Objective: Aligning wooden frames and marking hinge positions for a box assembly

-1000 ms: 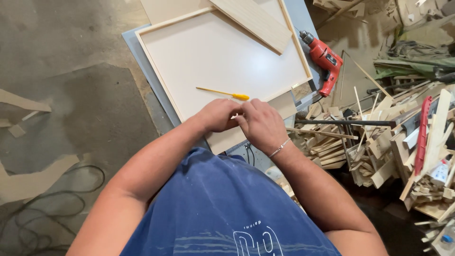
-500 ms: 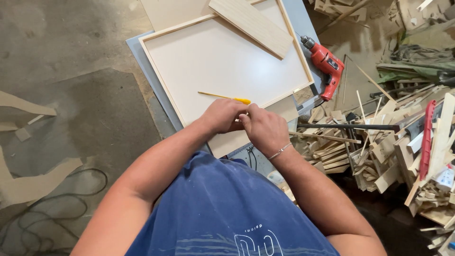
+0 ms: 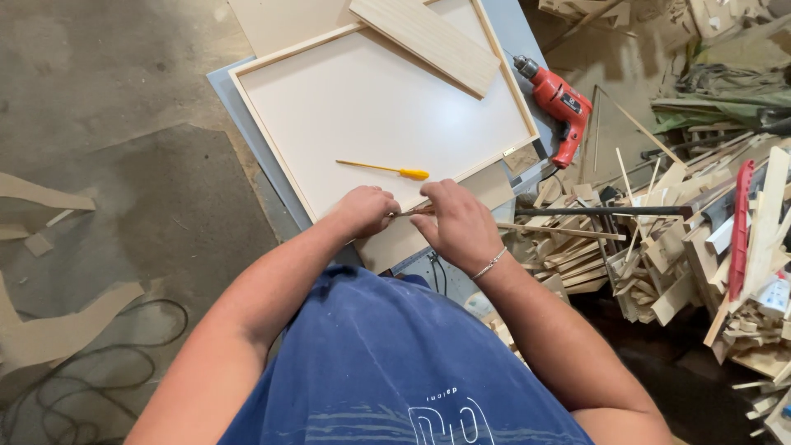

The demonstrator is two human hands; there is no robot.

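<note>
At the near edge of the white framed panel (image 3: 379, 115), my left hand (image 3: 362, 212) and right hand (image 3: 456, 221) are pinching a small thin piece (image 3: 412, 212) together; next, I judge, steady fine alignment.

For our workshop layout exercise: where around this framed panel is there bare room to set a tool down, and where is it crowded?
Free: the white panel between the yellow screwdriver and the plank across its far corner. Also the concrete floor on the left. Crowded: the near frame edge where the left hand and right hand work, and the scrap wood pile beside the red drill.
</note>
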